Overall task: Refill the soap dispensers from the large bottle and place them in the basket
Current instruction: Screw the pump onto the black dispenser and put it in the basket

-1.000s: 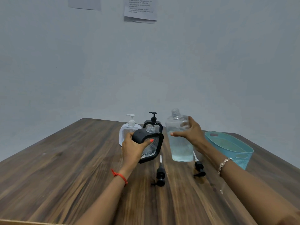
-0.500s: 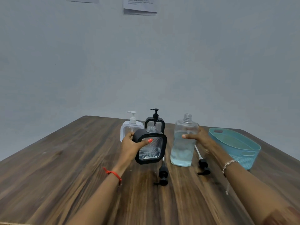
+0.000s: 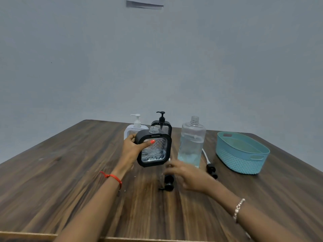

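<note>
The left hand (image 3: 131,151) is gripping the uncapped black-framed dispenser (image 3: 153,151) just above the table (image 3: 70,172). The right hand (image 3: 188,177) is hovering, blurred, over a loose pump (image 3: 168,183); I cannot tell its grip. The large bottle (image 3: 191,144) is standing open beside the basket (image 3: 244,161), which is sitting near the right edge. Writing on the wall paper (image 3: 145,3) is too small to read.

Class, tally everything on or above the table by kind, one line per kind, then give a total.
Soap dispensers: 3 (white dispenser, rear black dispenser, open black dispenser gripped by the left hand)
Large bottle: 1
Loose pumps: 2 (near pump, right pump)
Basket: 1
Total: 7
</note>
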Available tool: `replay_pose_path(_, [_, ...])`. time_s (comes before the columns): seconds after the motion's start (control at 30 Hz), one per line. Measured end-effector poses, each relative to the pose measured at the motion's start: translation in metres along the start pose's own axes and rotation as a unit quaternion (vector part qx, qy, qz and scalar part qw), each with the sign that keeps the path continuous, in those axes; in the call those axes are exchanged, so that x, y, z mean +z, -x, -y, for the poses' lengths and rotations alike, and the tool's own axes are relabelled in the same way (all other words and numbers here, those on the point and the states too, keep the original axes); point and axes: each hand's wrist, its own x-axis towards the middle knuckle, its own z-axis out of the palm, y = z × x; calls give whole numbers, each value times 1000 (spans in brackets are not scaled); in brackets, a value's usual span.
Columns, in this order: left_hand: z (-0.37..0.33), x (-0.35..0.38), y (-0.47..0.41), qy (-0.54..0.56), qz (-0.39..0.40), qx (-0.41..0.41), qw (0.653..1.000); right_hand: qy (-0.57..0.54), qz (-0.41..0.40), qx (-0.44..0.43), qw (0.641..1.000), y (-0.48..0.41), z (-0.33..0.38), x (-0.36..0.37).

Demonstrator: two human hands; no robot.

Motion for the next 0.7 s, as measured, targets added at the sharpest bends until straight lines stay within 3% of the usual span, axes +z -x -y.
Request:
replay_pose_path(0.13, [-5,0,3,14,7,5,1000,54,55,-40,996,-9,2,22])
replay_pose_path(0.2, [-6,-1,3,17,10,2,1000,-14,39,-15,999,-12,2,10])
replay_pose_path(0.27, [-5,-3,1,21,10,2,1000,-133,-43,43,989,-14,6,-15])
replay_pose_path(0.33, [-5,-3,-1,23,9,2,1000,-209,-169,103,958,-17,11,-50])
replay_pose_path(0.4, [-5,-1,0,21,12,0,1000,-289,-284,144,903,-25,11,-85])
replay_pose_path(0.5, [-5,4,4,18,23,-1,1000,-414,-428,129,793,-41,7,-128])
replay_pose_path(0.53, [-5,6,5,15,27,-2,1000,-425,-454,120,774,-46,6,-137])
replay_pose_path(0.7, [-9,17,10,17,57,0,998,-414,-459,113,778,-64,11,-155])
